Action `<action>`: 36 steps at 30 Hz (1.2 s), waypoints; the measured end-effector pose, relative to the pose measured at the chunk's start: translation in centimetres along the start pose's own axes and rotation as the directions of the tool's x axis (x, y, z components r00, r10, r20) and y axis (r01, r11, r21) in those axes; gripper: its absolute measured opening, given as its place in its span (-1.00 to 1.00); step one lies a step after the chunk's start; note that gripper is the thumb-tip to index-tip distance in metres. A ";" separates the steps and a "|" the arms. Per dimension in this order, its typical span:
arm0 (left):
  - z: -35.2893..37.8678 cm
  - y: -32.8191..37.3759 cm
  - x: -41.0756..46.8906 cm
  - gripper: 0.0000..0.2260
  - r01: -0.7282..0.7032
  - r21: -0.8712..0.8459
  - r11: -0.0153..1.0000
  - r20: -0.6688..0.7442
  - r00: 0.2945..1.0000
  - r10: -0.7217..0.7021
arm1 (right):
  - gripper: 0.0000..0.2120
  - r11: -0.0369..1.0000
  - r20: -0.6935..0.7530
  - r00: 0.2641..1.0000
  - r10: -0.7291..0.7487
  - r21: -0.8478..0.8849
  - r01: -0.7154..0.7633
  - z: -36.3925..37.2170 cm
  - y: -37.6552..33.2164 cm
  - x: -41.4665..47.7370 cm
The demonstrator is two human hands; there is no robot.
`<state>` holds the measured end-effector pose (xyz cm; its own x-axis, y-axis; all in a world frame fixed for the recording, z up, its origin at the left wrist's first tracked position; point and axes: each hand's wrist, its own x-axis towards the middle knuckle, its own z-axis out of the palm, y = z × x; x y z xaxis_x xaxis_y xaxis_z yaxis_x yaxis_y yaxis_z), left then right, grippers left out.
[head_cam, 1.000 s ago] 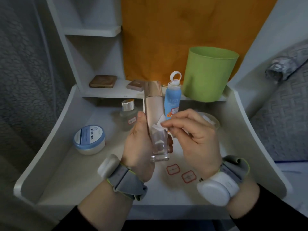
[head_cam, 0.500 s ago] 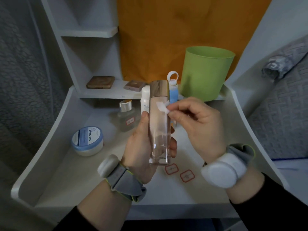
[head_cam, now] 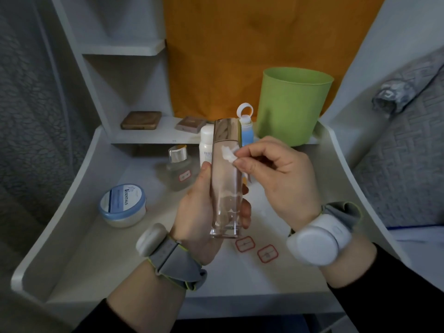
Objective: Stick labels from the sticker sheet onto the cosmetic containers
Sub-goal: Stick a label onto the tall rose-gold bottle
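Over 1.0 s: right hand (head_cam: 283, 179) moved the white label (head_cam: 228, 152) from mid-body of the tall pink bottle (head_cam: 225, 188) up to just below its gold cap (head_cam: 227, 129). Label now against the glass there. Left hand (head_cam: 199, 212) raised the bottle slightly. White bottle (head_cam: 206, 147) behind it now visible.

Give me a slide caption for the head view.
The left hand holds a tall bottle upright while the right hand pinches a white label at its upper front.
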<state>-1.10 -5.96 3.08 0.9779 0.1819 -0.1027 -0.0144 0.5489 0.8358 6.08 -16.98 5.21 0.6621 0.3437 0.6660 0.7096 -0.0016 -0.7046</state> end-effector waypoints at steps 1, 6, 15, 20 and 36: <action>0.0 0.1 0.0 -0.46 -0.010 0.003 1.000 -0.006 1.000 0.010 | -0.92 1.000 0.009 1.000 -0.016 -0.018 0.016 0.1 0.0 -0.1; -0.1 -0.1 0.0 -0.46 -0.042 0.030 0.999 -0.115 0.992 0.045 | -0.90 0.992 0.074 0.993 -0.093 -0.075 0.098 0.2 0.2 -1.8; -0.7 -0.7 0.4 -0.35 -0.065 0.156 0.986 -0.071 0.995 0.077 | -0.89 0.982 0.058 0.988 0.145 0.110 -0.151 -1.1 2.2 -2.2; -0.7 -1.2 0.6 -0.39 -0.078 0.120 0.990 -0.049 0.995 0.084 | -0.87 0.995 0.028 0.995 0.095 0.042 -0.096 -0.8 1.9 -1.9; -3.2 -1.1 2.3 -0.46 -0.276 0.386 0.880 -0.042 0.948 0.316 | -0.87 0.900 -0.057 0.972 0.227 -0.369 -0.232 -3.3 5.4 -1.6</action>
<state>0.45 -3.50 0.21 0.9137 0.3802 0.1435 -0.2018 0.1180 0.9723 9.61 -20.67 1.16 0.8185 0.2802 0.5015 0.5742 -0.4279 -0.6980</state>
